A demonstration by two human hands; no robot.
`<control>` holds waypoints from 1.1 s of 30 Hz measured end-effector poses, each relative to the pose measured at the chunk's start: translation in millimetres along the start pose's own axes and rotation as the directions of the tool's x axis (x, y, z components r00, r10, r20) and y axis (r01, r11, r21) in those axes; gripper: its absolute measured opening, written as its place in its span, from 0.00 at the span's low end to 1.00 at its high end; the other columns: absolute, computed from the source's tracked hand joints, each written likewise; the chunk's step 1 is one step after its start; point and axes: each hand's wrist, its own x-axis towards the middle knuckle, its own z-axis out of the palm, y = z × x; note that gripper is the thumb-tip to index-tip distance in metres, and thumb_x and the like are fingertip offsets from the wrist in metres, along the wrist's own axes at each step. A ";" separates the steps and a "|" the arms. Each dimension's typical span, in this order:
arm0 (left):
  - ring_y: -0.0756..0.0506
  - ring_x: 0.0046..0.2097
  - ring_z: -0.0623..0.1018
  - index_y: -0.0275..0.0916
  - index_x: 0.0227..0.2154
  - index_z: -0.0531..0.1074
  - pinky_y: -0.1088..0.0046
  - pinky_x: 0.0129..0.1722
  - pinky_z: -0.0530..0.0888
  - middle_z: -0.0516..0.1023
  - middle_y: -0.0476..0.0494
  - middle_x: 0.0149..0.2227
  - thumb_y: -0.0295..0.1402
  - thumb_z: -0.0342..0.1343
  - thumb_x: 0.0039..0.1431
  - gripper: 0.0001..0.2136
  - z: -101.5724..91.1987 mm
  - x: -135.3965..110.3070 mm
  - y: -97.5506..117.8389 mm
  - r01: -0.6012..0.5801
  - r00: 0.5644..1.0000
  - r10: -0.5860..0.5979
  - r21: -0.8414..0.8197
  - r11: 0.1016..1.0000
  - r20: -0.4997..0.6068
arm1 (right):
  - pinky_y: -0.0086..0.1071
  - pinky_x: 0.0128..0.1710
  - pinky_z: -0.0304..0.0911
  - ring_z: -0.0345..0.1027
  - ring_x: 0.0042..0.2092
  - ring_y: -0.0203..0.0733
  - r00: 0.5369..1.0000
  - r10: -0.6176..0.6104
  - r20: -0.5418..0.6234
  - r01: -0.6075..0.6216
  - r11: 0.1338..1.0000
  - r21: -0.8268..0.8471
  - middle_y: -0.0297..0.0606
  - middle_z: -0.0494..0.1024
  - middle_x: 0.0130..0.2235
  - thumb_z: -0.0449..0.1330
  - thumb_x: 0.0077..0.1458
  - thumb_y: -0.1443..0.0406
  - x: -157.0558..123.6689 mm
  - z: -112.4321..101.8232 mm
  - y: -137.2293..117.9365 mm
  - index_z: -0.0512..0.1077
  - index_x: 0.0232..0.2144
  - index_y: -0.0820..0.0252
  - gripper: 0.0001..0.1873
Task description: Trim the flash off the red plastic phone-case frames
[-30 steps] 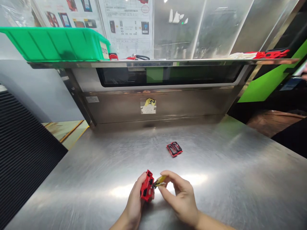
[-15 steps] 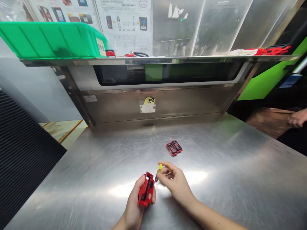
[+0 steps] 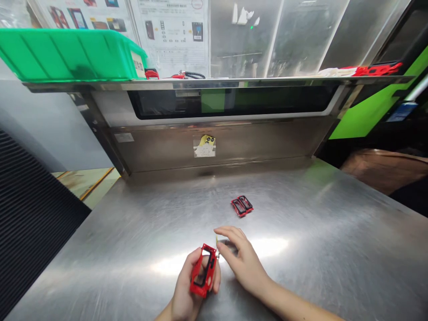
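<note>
My left hand (image 3: 187, 281) is closed around a red phone-case frame (image 3: 195, 285) with a black inner edge, held tilted above the metal table. The frame's opening faces up, and fingers show through it. Close to its upper right corner, my right hand (image 3: 245, 263) pinches a small, thin tool (image 3: 217, 243) with a yellow end. The tool is seen nearly edge-on, its lower end at or very near the red frame; whether they touch I cannot tell. Further back on the table lie two red-and-black frames (image 3: 242, 206) side by side.
A shelf (image 3: 234, 83) spans the back of the metal table (image 3: 140, 223), bearing a green bin (image 3: 67, 58) at left and red parts (image 3: 377, 69) at right. A small bag with a yellow piece (image 3: 205, 147) hangs on the back panel. A brown bag (image 3: 384, 171) sits at right.
The red frame has turned so its opening faces me more. The yellow-ended tool has turned edge-on and moved slightly left beside it. Another person's hand at the far right has left view.
</note>
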 end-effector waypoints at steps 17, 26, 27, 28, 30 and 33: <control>0.48 0.19 0.59 0.42 0.08 0.61 0.68 0.27 0.55 0.60 0.48 0.11 0.52 0.41 0.54 0.26 -11.6 9.0 -15.8 0.037 0.983 -0.038 0.008 0.999 0.180 | 0.38 0.40 0.59 0.69 0.35 0.42 0.953 -0.260 0.159 0.208 0.937 0.281 0.39 0.79 0.33 0.49 0.63 0.55 -4.2 -5.6 -19.3 0.78 0.36 0.54 0.18; 0.50 0.17 0.57 0.42 0.08 0.61 0.70 0.23 0.54 0.60 0.49 0.11 0.50 0.40 0.56 0.26 -13.2 12.0 -17.0 0.074 0.977 -0.054 -0.088 0.993 0.205 | 0.36 0.39 0.61 0.69 0.35 0.43 0.975 -0.156 0.157 0.114 0.962 0.248 0.41 0.79 0.31 0.50 0.61 0.54 -4.1 -4.3 -15.0 0.78 0.32 0.58 0.21; 0.50 0.16 0.57 0.42 0.08 0.61 0.70 0.23 0.54 0.60 0.49 0.11 0.49 0.41 0.55 0.25 -13.7 12.6 -17.3 0.087 0.977 -0.064 -0.110 0.990 0.203 | 0.36 0.39 0.61 0.69 0.35 0.43 0.979 -0.134 0.152 0.094 0.965 0.243 0.41 0.79 0.31 0.51 0.61 0.53 -4.3 -3.8 -14.1 0.78 0.31 0.58 0.21; 0.50 0.16 0.58 0.41 0.08 0.61 0.70 0.23 0.55 0.60 0.49 0.10 0.49 0.41 0.55 0.25 -13.7 12.9 -17.2 0.101 0.977 -0.074 -0.128 0.987 0.202 | 0.35 0.39 0.61 0.69 0.36 0.43 0.983 -0.113 0.147 0.075 0.968 0.239 0.41 0.79 0.31 0.51 0.61 0.53 -4.4 -3.2 -13.3 0.78 0.30 0.59 0.21; 0.50 0.16 0.59 0.41 0.08 0.60 0.70 0.23 0.56 0.60 0.50 0.10 0.49 0.44 0.54 0.24 -12.1 12.2 -15.8 0.126 0.977 -0.096 -0.149 0.981 0.192 | 0.35 0.39 0.61 0.68 0.36 0.43 0.986 -0.082 0.142 0.047 0.971 0.234 0.41 0.79 0.30 0.51 0.60 0.52 -4.6 -2.3 -12.2 0.78 0.29 0.59 0.22; 0.51 0.17 0.60 0.41 0.08 0.60 0.71 0.24 0.57 0.60 0.50 0.11 0.49 0.46 0.52 0.24 -6.7 9.0 -11.7 0.174 0.980 -0.154 -0.159 0.972 0.129 | 0.35 0.40 0.62 0.69 0.36 0.43 0.987 -0.054 0.153 0.017 0.972 0.234 0.41 0.79 0.30 0.51 0.60 0.51 -4.5 -1.5 -11.1 0.78 0.29 0.59 0.23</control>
